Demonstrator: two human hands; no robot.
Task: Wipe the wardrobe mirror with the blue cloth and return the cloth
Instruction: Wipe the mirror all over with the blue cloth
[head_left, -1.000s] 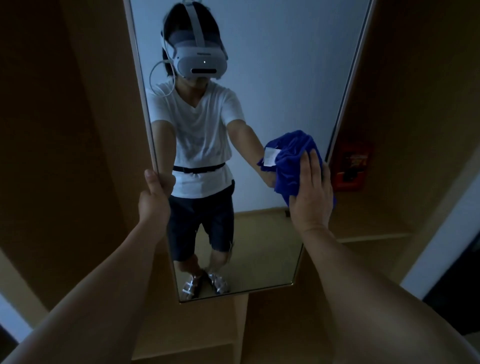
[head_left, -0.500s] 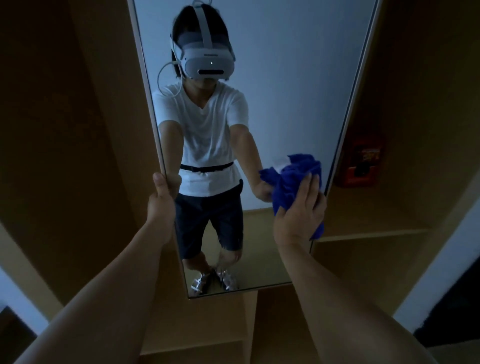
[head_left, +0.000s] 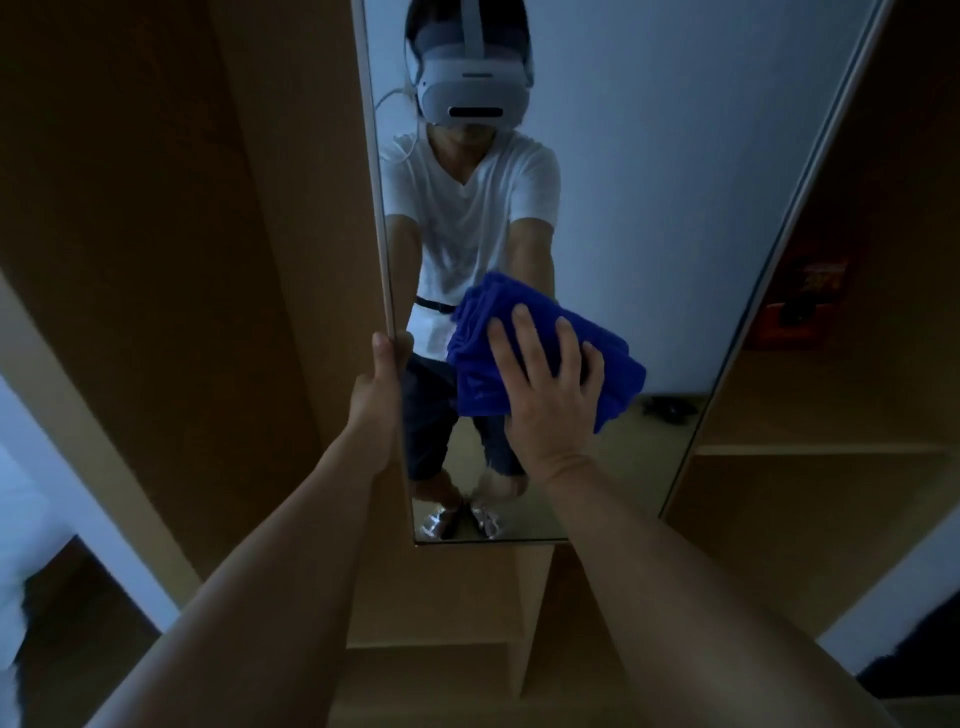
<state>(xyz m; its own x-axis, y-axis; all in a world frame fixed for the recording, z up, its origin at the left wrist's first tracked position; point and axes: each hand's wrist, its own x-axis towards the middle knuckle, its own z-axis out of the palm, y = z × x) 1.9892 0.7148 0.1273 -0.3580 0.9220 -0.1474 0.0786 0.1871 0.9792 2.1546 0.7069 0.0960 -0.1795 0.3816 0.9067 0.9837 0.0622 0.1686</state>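
Observation:
The tall wardrobe mirror (head_left: 675, 208) fills the middle of the head view and reflects a person in a white shirt. A bunched blue cloth (head_left: 478, 332) lies against the glass near the mirror's lower middle. My right hand (head_left: 545, 389) presses the cloth flat onto the glass, fingers spread and straight. My left hand (head_left: 376, 395) grips the mirror's left edge, thumb on the front and the fingers hidden behind the frame.
Wooden wardrobe panels (head_left: 182, 260) stand left of the mirror. To the right a shelf (head_left: 810, 449) carries a red box (head_left: 800, 306). Below the mirror a vertical divider (head_left: 535, 613) separates lower compartments. The light is dim.
My right hand has slid the cloth from the mirror's right edge down and left toward the middle. My left hand has kept its grip on the left edge.

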